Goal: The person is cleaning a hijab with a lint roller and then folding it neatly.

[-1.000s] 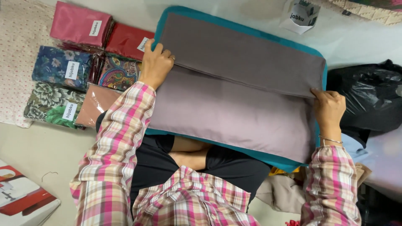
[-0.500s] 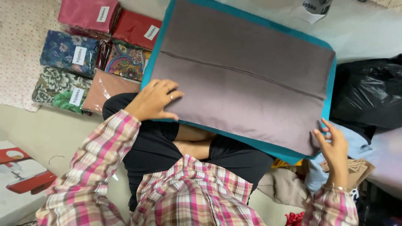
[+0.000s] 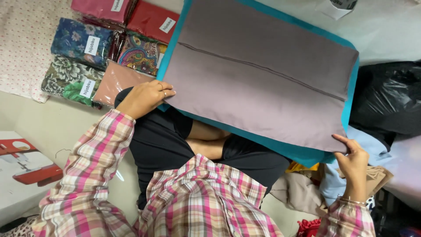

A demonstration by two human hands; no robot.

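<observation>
A grey-mauve folded cloth [image 3: 263, 83] lies flat on a teal board [image 3: 302, 153] across my lap. My left hand [image 3: 147, 96] rests at the cloth's near left corner, fingers curled on its edge beside a peach packet. My right hand [image 3: 353, 156] pinches the near right corner of the cloth and board. A seam line runs across the cloth's upper half. Both my sleeves are pink plaid.
Several wrapped fabric packets [image 3: 109, 48] in floral, red, pink and peach lie at the left. A black plastic bag [image 3: 386, 101] sits at the right, with loose clothes [image 3: 307, 188] below it. A box with a sewing machine picture [image 3: 22, 166] is at the lower left.
My left hand slid from the cloth's far left edge down to its near left corner. My right hand dropped to the near right corner. The cloth now lies flatter.
</observation>
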